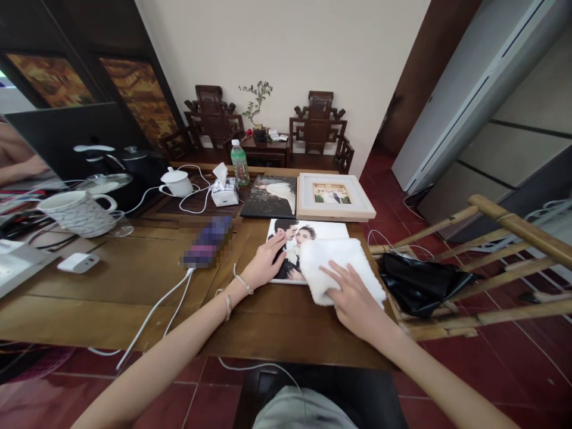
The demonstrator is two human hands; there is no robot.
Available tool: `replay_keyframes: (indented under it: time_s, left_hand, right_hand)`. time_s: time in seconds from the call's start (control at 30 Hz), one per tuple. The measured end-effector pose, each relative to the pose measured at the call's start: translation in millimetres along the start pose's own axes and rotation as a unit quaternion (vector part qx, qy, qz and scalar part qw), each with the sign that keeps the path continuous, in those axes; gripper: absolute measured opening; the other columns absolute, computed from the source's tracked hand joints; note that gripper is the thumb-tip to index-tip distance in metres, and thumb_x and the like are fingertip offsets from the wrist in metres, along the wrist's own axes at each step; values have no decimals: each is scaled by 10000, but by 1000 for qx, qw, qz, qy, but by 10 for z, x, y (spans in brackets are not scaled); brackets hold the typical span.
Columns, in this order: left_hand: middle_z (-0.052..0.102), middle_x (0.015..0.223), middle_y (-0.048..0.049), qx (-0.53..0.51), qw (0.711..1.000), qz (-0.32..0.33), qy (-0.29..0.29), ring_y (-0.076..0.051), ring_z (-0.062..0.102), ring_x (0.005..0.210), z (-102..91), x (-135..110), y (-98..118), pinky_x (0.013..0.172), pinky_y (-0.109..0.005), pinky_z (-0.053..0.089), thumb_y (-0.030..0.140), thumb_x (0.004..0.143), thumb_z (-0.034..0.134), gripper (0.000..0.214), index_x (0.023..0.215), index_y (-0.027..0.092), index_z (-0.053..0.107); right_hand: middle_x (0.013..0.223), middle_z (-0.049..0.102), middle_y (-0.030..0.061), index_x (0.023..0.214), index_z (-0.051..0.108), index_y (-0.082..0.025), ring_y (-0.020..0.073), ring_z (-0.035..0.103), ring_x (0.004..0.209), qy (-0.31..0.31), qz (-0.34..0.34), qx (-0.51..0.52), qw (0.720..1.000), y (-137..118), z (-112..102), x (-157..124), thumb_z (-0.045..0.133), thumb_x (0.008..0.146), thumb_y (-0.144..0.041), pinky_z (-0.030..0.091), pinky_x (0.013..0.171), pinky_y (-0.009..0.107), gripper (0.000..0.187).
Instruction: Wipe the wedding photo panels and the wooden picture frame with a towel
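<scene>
A wedding photo print [290,269] showing a couple lies flat on the wooden table in front of me. My left hand [268,259] rests flat on its left part, fingers stretched out, a bracelet and a bangle at the wrist. Over the right part of the print is a white cloth [342,253]. My right hand [351,292] presses on this cloth from above, with its fingers bent into the fabric. Part of the print is hidden under the cloth.
Behind the print lie a dark photo panel [257,198] and a white framed photo [357,199]. A tissue box [224,193], a green-labelled bottle [239,161], a lidded cup [179,183], a mug [78,213] and a blurred phone [208,241] with its cable stand leftward. At right is a bamboo rack [513,250].
</scene>
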State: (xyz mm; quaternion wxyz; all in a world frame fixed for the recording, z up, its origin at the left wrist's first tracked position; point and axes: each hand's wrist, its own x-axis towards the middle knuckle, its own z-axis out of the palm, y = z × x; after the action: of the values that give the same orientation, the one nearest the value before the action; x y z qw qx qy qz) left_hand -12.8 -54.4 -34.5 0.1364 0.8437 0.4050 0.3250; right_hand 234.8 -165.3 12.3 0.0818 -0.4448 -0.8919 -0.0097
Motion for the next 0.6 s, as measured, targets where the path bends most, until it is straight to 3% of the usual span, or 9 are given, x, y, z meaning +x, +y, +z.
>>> replay_keyframes:
  time_s: [0.17, 0.33, 0.47, 0.6]
  left_hand:
    - [441, 1456, -164, -4, 1000, -7, 1, -261, 349, 1393, 7, 0, -8, 1146, -485, 303, 268, 947, 397, 435, 1342, 119, 499]
    - [447, 1457, -147, -7, 1000, -5, 0, -255, 354, 1391, 8, 6, -19, 1148, -485, 303, 271, 942, 407, 437, 1351, 140, 493]
    - [443, 1455, -165, -4, 1000, -4, -3, -257, 354, 1390, -2, 10, -8, 1155, -470, 296, 286, 950, 396, 444, 1346, 110, 496]
    - [433, 1456, -187, -1, 1000, -3, -7, -258, 341, 1398, -7, 8, -6, 1158, -467, 288, 292, 956, 384, 458, 1345, 74, 491]
  right_hand:
    - [1428, 492, 98, 949, 692, -185, 335, 333, 1373, -16, -18, 23, 999, -170, -35, -51, 445, 683, 28, 267, 1107, 593, 420]
    - [1389, 521, 133, 1097, 660, -161, 335, 361, 1348, -14, 21, 23, 999, -22, -26, 446, 431, 740, 1, 266, 1096, 569, 453]
    - [1181, 628, 166, 1077, 655, -149, 307, 519, 1175, -8, 40, 12, 999, 145, -80, 894, 451, 764, -35, 405, 969, 455, 390]
    - [1090, 642, 157, 1034, 651, -153, 291, 558, 1070, 9, 39, -11, 999, 243, -96, 1159, 438, 793, -46, 431, 883, 409, 340]
